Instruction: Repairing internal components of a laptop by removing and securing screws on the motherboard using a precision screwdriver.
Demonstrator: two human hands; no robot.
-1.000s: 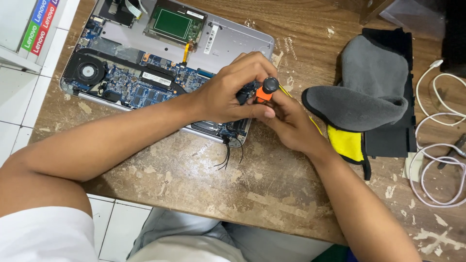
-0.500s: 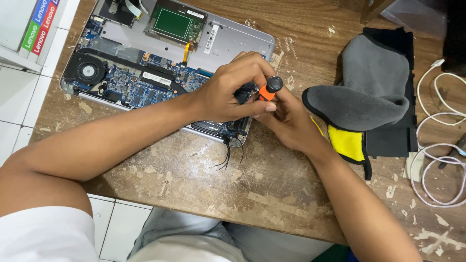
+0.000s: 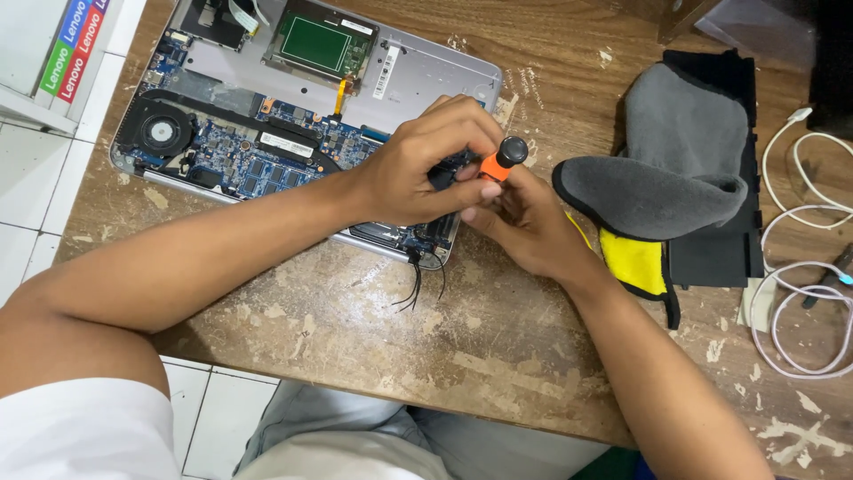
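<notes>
An opened silver laptop (image 3: 418,76) lies bottom-up on the worn wooden table (image 3: 498,356), showing its blue circuit board (image 3: 267,160) and round fan (image 3: 158,131). My left hand (image 3: 426,164) rests on the laptop's near right corner, fingers curled beside a small screwdriver with an orange-and-black handle (image 3: 502,158). My right hand (image 3: 524,222) grips that screwdriver from below, holding it upright over the corner. Its tip is hidden behind my fingers. Thin black wires (image 3: 418,280) hang out from the laptop's front edge.
A grey, black and yellow fabric pouch (image 3: 684,178) lies just right of my hands. White cables (image 3: 809,267) coil at the table's right edge. A white box with coloured labels (image 3: 44,62) stands at the far left, above the tiled floor (image 3: 27,204).
The screwdriver handle has shifted slightly up and to the right between my hands. Both hands stay at the laptop's corner.
</notes>
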